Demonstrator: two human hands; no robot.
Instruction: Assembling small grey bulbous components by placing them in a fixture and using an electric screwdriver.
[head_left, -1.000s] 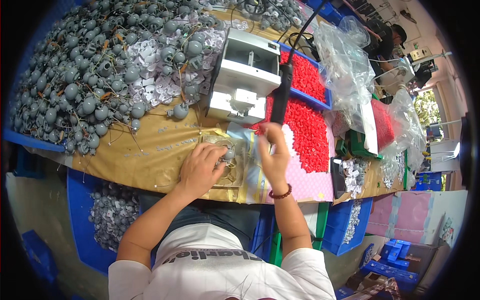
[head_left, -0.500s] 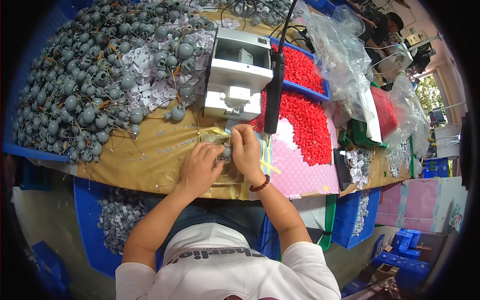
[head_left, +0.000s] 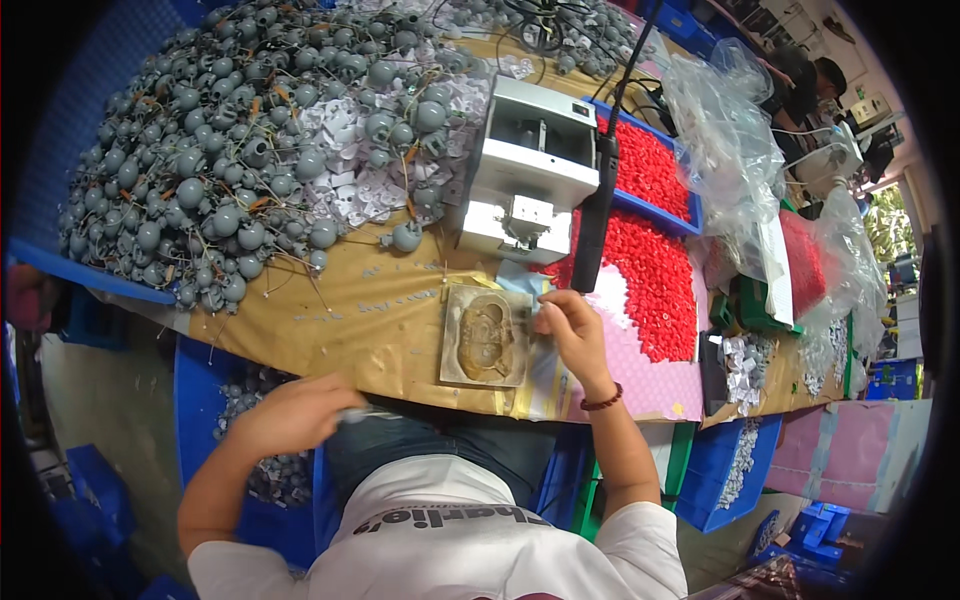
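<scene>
My left hand [head_left: 292, 412] is off the table's front edge, above the blue bin and smeared by motion. A small grey rounded part [head_left: 352, 415] shows at its fingertips. My right hand [head_left: 575, 335] hovers at the right side of the fixture, with thumb and forefinger pinched together; whatever is between them is too small to name. On the brown-covered table lies a square metal fixture [head_left: 486, 336], its rounded hollow holding no grey part. Behind it stands a white and grey machine [head_left: 531, 165], beside a black hand-held electric screwdriver [head_left: 597, 215] hanging point down.
Grey ball-shaped parts with wires [head_left: 190, 190] are heaped at the far left, next to white pieces [head_left: 345, 170]. Red caps [head_left: 640, 275] cover the right side. A blue bin [head_left: 195, 385] of grey parts sits below the table edge. Clear plastic bags [head_left: 725, 130] stand farther right.
My left hand has moved left and toward me from the fixture with the grey part, uncovering the hollow. My right hand has lifted away to the fixture's right. The view has shifted.
</scene>
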